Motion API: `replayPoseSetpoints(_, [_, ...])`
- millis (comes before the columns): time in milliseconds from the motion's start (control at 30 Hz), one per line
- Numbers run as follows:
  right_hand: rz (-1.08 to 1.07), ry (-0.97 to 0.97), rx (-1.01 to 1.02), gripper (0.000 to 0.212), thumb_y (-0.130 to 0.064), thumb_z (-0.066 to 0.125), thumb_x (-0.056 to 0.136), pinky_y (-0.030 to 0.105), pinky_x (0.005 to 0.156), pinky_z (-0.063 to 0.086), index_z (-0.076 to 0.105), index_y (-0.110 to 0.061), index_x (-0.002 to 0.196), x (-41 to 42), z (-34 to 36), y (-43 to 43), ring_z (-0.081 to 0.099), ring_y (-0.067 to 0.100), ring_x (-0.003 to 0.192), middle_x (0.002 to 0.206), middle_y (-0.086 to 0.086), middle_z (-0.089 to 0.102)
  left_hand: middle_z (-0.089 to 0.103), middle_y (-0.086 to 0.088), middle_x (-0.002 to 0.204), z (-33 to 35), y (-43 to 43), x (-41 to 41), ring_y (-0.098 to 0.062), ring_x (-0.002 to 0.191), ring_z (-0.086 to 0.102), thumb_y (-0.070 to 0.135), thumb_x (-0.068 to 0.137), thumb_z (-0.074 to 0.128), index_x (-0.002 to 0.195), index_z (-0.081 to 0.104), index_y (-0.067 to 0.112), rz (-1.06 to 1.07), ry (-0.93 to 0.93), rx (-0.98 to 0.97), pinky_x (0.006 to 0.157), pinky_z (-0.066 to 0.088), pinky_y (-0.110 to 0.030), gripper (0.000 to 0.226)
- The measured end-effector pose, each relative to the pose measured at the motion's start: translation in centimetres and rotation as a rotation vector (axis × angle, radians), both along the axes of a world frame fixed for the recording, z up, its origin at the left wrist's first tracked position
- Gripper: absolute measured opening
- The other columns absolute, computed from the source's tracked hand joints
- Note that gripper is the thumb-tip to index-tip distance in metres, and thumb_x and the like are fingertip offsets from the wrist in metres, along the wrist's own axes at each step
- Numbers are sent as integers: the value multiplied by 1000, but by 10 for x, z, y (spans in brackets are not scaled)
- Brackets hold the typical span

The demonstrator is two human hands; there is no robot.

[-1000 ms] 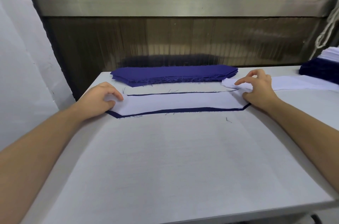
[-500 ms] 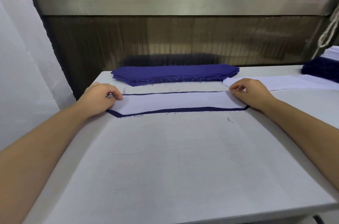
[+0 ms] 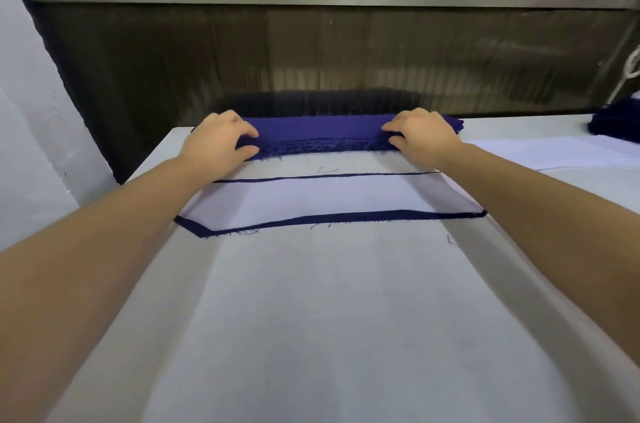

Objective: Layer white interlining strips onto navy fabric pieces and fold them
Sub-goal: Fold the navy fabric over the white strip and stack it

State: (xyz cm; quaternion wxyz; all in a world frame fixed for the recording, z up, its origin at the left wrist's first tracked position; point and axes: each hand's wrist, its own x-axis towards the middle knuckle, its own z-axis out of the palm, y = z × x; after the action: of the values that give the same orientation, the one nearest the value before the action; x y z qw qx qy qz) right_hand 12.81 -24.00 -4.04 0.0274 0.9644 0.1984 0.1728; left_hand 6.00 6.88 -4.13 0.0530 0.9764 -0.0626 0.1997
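Observation:
A white interlining strip [image 3: 329, 199] lies on a navy fabric piece [image 3: 346, 217], whose dark edge shows along the front and back. Behind it sits a stack of navy fabric pieces [image 3: 318, 135] with frayed front edges. My left hand [image 3: 221, 142] pinches the stack's left end, thumb below and fingers on top. At the right end of the stack, my right hand [image 3: 422, 138] pinches in the same way. Both forearms cross the ends of the layered piece.
The white table [image 3: 311, 318] stretches toward me. More white interlining strips [image 3: 554, 152] lie at the right, with a dark navy pile [image 3: 616, 125] behind them. A dark panel wall rises just behind the stack. A white rope [image 3: 630, 69] hangs at far right.
Both hands left the ends of the layered piece and moved back to the navy stack, where they now pinch its two ends. The camera has moved closer.

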Motion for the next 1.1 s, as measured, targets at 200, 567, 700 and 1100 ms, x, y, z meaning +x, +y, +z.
replayPoseSetpoints(200, [31, 10, 145, 29, -15, 43, 99, 44, 94, 46, 66, -10, 116, 10, -2, 2, 54, 29, 110, 125, 8, 60, 56, -9, 125, 5, 2, 18, -25, 114, 51, 13, 94, 54, 123, 61, 12, -90, 61, 35, 96, 41, -34, 30])
replayPoseSetpoints(567, [134, -10, 42, 32, -19, 38, 101, 43, 95, 41, 62, -10, 121, 15, 3, 0, 53, 29, 112, 124, 10, 58, 54, -4, 124, 10, -1, 32, -22, 110, 52, 37, 93, 54, 128, 57, 19, -103, 86, 162, 83, 46, -32, 39])
replayPoseSetpoints(700, [123, 18, 69, 32, -16, 37, 101, 40, 95, 41, 60, -9, 122, 17, 6, 2, 53, 29, 112, 124, 11, 59, 55, -5, 124, 12, -2, 33, -23, 112, 51, 34, 96, 49, 126, 59, 19, -104, 87, 198, 86, 48, -37, 35])
replayPoseSetpoints(1100, [28, 138, 707, 14, -12, 56, 93, 27, 81, 41, 70, -10, 96, 24, 10, 6, 54, 14, 90, 96, 3, 65, 61, -8, 112, 18, -12, 38, -25, 101, 56, 19, 95, 53, 114, 65, 12, -33, 57, 128, 87, 50, -39, 24])
